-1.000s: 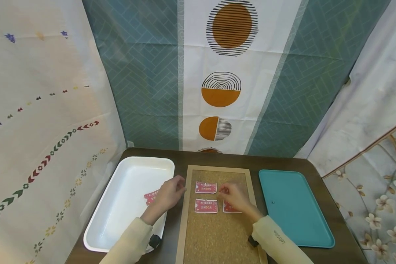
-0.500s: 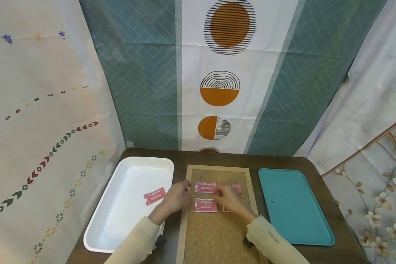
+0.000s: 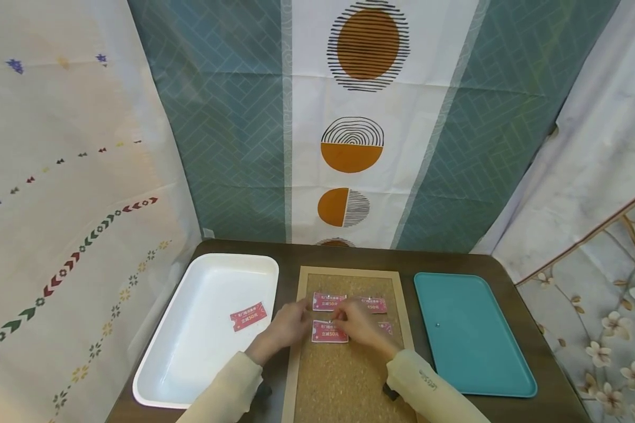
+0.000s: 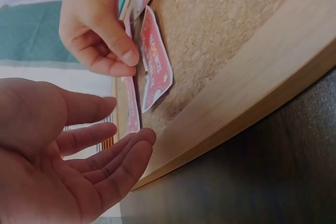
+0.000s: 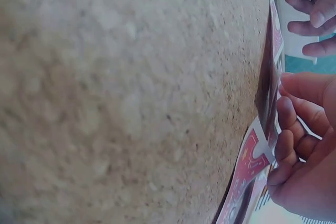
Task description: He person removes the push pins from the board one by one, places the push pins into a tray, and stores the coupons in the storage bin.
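Several red coupons are fixed to the cork board [image 3: 323,382] in two rows; small pins show at some top edges. My right hand [image 3: 362,323] is over the lower left coupon [image 3: 329,333], its thumb and forefinger pinching the small pin at the top edge. The upper left coupon [image 3: 325,302] lies just beyond those fingertips. To the right, the hand partly covers the upper right coupon [image 3: 374,305] and most of the lower right coupon [image 3: 385,328]. At the board's left frame hovers my left hand [image 3: 288,322], fingers loosely bent and holding nothing in the left wrist view.
On the left, a white tray [image 3: 206,329] contains one loose red coupon [image 3: 248,316]. A teal tray [image 3: 476,346] on the right has a small pin [image 3: 437,325] lying in it. Curtains hang behind the dark table [image 3: 291,251] and along both sides.
My right hand has moved left and down from the upper right coupon to the lower left one, uncovering the upper right coupon. My left hand has shifted right and nearer, away from the white tray.
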Tool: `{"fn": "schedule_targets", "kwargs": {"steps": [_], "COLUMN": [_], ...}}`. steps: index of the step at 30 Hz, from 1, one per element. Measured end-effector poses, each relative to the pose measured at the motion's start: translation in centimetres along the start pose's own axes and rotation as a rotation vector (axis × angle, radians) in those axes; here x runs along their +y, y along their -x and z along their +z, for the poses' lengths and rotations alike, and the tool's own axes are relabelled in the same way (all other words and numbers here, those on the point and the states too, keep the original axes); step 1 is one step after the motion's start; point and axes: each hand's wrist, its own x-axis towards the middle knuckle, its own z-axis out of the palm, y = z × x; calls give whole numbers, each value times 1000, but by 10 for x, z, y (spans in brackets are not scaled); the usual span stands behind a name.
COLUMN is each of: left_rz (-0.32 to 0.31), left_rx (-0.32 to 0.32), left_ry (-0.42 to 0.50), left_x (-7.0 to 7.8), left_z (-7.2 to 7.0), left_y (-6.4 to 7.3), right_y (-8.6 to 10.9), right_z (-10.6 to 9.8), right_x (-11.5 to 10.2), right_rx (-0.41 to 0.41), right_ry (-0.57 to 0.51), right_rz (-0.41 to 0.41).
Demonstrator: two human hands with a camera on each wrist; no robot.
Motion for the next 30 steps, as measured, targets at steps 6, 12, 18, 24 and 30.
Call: {"fn": "schedule_targets", "kwargs": {"steps": [6, 12, 18, 24, 30], "left_rz": [-3, 1, -2, -15, -33], "left_rx": [-21, -8, -13, -9, -10], "left_ry": [3, -16, -18, -7, 18], "left_x": [-1, 2, 4, 4, 2], "left_z": [6, 11, 16, 19, 24], "left_y": [1, 1, -2, -3, -5], "right_y": [0, 0, -2, -3, -4], "right_z": [5, 7, 8, 8, 10], "right_x": [-1, -1, -4, -9, -11], "right_rx": [0, 13, 39, 53, 53], "right_ry": [19, 51, 114, 144, 126], "right_rz": [-36, -20, -33, -3, 39]}}
